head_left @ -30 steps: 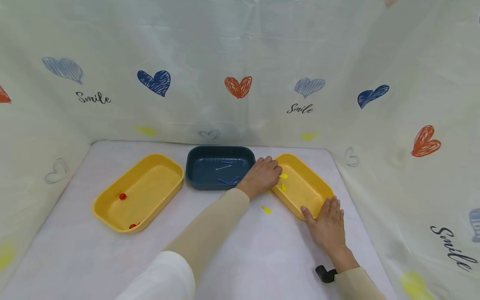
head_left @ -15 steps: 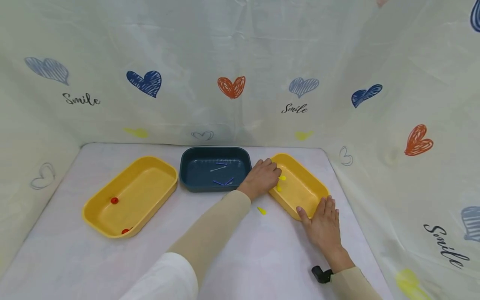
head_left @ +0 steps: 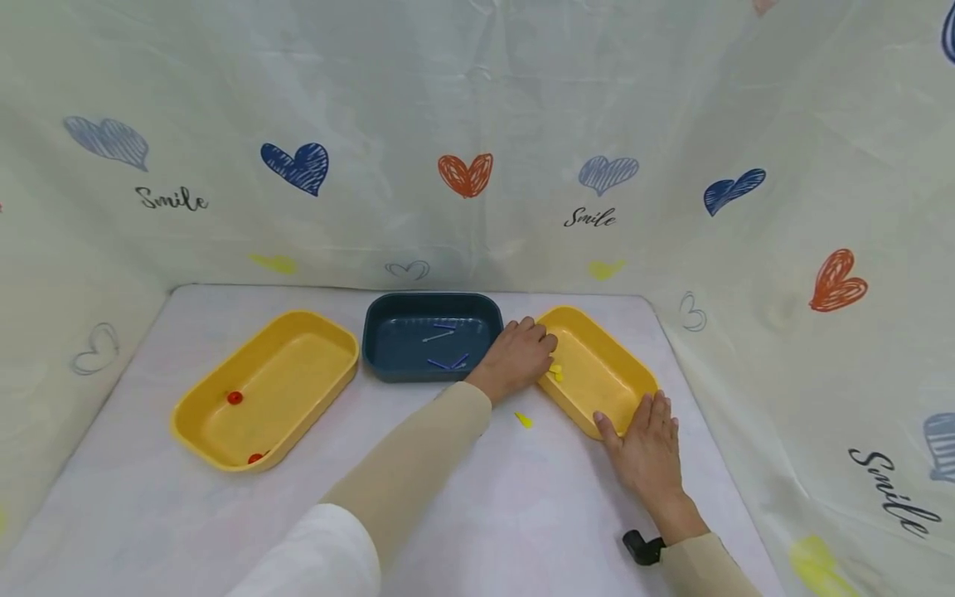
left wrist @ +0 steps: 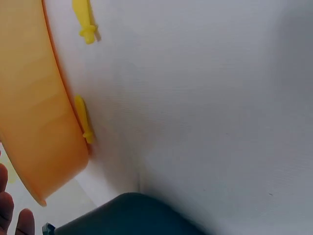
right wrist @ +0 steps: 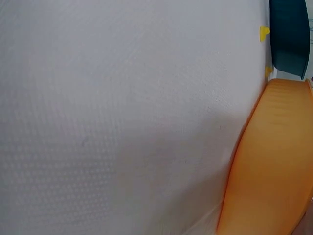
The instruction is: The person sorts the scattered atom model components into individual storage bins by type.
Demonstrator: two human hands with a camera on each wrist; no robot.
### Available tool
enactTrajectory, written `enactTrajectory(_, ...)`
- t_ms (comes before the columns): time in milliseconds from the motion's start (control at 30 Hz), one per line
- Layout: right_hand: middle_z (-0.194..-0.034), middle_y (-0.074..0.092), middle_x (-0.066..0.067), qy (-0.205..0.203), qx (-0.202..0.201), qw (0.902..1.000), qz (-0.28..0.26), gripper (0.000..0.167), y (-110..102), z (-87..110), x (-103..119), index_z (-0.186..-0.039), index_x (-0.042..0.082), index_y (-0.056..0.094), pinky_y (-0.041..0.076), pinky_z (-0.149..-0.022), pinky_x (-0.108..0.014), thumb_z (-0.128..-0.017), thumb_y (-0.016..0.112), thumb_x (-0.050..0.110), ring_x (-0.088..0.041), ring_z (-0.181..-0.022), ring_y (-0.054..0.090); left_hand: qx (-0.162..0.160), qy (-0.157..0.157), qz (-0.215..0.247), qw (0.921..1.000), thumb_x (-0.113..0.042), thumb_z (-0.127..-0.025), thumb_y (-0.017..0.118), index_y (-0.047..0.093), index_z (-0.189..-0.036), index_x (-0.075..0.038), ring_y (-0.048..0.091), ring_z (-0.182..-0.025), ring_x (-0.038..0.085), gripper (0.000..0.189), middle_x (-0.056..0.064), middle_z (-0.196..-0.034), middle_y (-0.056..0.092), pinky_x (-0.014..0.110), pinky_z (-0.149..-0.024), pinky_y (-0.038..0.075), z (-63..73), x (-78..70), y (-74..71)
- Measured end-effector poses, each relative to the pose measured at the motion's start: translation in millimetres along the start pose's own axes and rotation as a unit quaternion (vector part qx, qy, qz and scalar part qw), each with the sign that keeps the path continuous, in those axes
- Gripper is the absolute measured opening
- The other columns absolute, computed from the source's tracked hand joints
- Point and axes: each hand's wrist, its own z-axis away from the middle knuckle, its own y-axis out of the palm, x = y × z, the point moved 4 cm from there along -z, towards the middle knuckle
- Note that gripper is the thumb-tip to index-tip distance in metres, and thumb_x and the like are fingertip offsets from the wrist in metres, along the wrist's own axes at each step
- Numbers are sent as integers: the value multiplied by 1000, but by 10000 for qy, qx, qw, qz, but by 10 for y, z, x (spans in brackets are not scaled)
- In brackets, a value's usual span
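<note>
In the head view my left hand [head_left: 516, 358] is at the left rim of the right yellow tray [head_left: 604, 365], fingers bent downward. What it touches or holds is hidden; the left wrist view shows only some fingertips [left wrist: 24, 223] beside the rim. Just below that hand, small yellow pieces [head_left: 556, 373] lie inside the tray. My right hand [head_left: 647, 452] rests against the tray's near end, fingers straight and thumb spread. On the table to the tray's left is a yellow sword-shaped piece [head_left: 525, 420]. Another yellow sword-shaped piece [left wrist: 83, 120] lies close against the tray wall.
A dark blue tray [head_left: 380, 365] with several thin blue pieces stands at the back, left of my left hand. Farther left is another yellow tray [head_left: 306, 365] with small round red pieces [head_left: 235, 398]. A heart-printed cloth [head_left: 388, 199] hangs behind the table.
Yellow pieces inside the right tray have shifted nearer one another along its left side. Both hands stay in about the same places; the head view swings slightly.
</note>
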Motion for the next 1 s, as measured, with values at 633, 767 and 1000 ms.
enactTrajectory(633, -167, -4, -44, -154, -42, 9998, -116, 113, -3, 17, -15, -157, -23, 2, 6, -126, -72, -105, 39, 71, -62, -156, 3, -245, 1458, -378, 9883, -35, -110, 53, 68, -126, -22, 53, -108, 18, 26, -5, -116, 65, 29, -96, 48, 518, -112, -68)
enactTrajectory(767, -167, -5, -44, -178, -55, 9997, -158, 113, -9, 21, -12, -158, -22, 1, 5, -126, -72, -105, 39, 71, -62, -156, 2, -5, 1782, -496, 9827, -36, -109, 55, 67, -124, -22, 52, -108, 17, 24, -5, -116, 63, 28, -92, 49, 612, -140, -17)
enactTrajectory(1000, -167, -5, -44, -222, -47, 9996, -154, 113, -11, 10, -8, -158, -22, 1, 5, -126, -72, -105, 38, 71, -62, -156, 3, 426, 1826, -340, 9817, -33, -108, 58, 69, -126, -20, 50, -106, 16, 25, -4, -115, 60, 25, -90, 48, 729, -103, 112)
